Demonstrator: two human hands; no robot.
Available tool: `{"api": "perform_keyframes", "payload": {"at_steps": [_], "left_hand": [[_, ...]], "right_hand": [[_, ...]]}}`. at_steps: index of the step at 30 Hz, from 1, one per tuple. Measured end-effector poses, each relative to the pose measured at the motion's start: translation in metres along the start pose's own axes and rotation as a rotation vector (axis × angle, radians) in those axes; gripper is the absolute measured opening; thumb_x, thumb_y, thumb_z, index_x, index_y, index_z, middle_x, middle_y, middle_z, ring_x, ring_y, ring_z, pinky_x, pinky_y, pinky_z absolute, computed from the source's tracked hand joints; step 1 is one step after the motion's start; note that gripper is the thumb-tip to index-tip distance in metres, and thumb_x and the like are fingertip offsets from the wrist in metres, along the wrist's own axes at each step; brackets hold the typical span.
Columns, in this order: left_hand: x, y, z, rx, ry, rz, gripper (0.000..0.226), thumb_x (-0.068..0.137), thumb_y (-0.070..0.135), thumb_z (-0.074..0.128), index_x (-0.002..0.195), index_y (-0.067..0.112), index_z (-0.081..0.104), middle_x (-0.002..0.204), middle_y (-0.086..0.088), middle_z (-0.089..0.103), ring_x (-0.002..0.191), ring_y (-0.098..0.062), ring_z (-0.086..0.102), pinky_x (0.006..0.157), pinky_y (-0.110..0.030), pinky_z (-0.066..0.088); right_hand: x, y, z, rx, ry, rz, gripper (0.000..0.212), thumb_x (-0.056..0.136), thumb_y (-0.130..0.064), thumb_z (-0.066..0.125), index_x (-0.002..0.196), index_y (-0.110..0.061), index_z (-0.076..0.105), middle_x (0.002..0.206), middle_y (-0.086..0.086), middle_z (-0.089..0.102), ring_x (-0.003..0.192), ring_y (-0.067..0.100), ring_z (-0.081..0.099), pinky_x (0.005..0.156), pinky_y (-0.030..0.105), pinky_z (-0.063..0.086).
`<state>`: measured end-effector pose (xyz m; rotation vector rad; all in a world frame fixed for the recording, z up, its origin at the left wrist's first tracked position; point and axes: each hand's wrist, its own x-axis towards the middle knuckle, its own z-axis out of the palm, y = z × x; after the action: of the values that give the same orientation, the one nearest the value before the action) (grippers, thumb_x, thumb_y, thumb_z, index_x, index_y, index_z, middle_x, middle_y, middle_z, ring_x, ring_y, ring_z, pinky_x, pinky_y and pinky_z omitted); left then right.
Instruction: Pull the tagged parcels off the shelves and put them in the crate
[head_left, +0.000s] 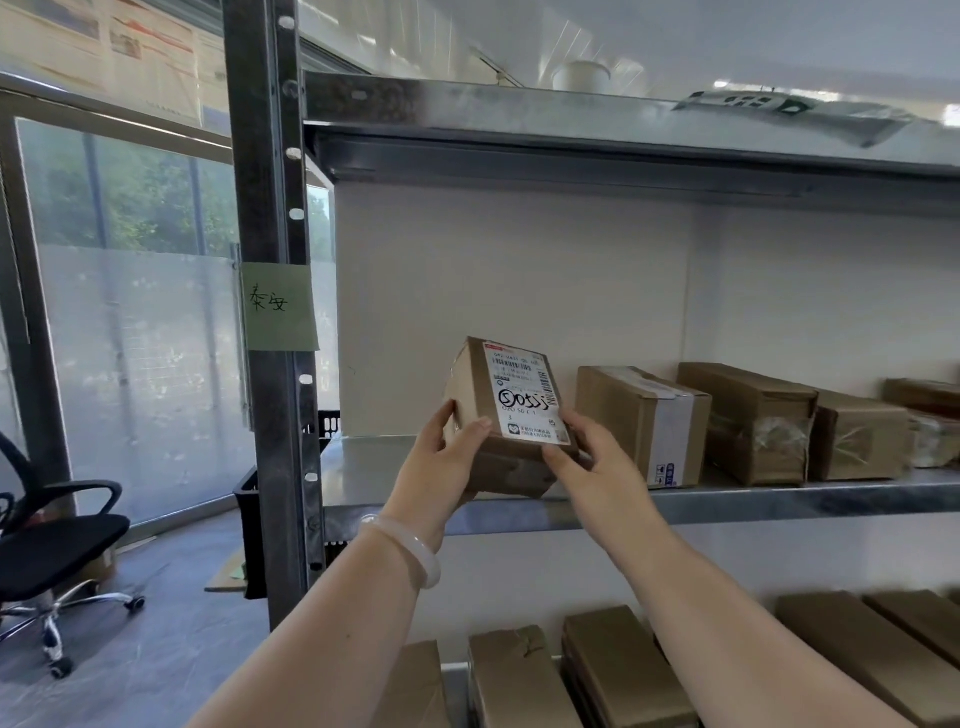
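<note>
At 8 o'clock from my hands, behind the rack post, the black crate sits low by the floor. My left hand grips the parcel on its left side, thumb across the front. I hold it tilted over the front left of the middle shelf; I cannot tell whether its lower edge touches the lip. My right hand grips the lower right corner, at 4 o'clock on the box.

It looks light and stiff: a small, plain brown carton, taped, easy for 2 hands on opposite sides. Cardboard is not slippery, though the corners could crush. Its white label faces me, with barcodes and a handwritten marker code. At 3 o'clock, other cartons stand on the shelf.
</note>
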<state>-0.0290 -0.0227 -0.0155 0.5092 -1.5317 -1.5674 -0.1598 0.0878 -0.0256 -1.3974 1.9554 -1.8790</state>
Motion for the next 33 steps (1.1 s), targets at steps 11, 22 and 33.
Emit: {"api": "perform_keyframes", "payload": {"at_steps": [11,22,33], "left_hand": [[0.033,-0.005,-0.020,0.657,-0.005,0.265,0.044,0.093,0.041,0.061,0.136,0.034,0.055,0.129,0.004,0.058,0.117,-0.012,0.053,0.094,-0.022,0.042],[0.046,-0.005,-0.024,0.904,0.080,0.314,0.050,0.091,0.033,0.062,0.139,0.036,0.049,0.152,-0.004,0.036,0.138,-0.026,0.035,0.109,-0.030,0.029],[0.035,0.007,0.082,0.883,-0.085,0.664,0.053,0.092,0.041,0.061,0.142,0.036,0.046,0.155,0.001,0.035,0.142,-0.021,0.028,0.109,-0.026,0.018]], "right_hand": [[0.039,0.006,0.021,-0.091,0.042,0.025,0.038,0.091,-0.020,0.066,0.126,-0.027,0.054,0.122,-0.001,0.063,0.100,0.006,0.059,0.082,0.026,0.054],[0.042,0.000,0.014,-0.307,-0.070,-0.113,0.065,0.093,-0.034,0.062,0.149,-0.036,0.030,0.146,-0.008,0.043,0.126,0.001,0.040,0.093,0.013,0.032],[0.065,-0.011,-0.094,-0.412,0.375,-0.285,0.045,0.093,-0.034,0.056,0.137,-0.038,0.045,0.140,-0.014,0.041,0.129,0.003,0.034,0.106,0.027,0.029]]}}
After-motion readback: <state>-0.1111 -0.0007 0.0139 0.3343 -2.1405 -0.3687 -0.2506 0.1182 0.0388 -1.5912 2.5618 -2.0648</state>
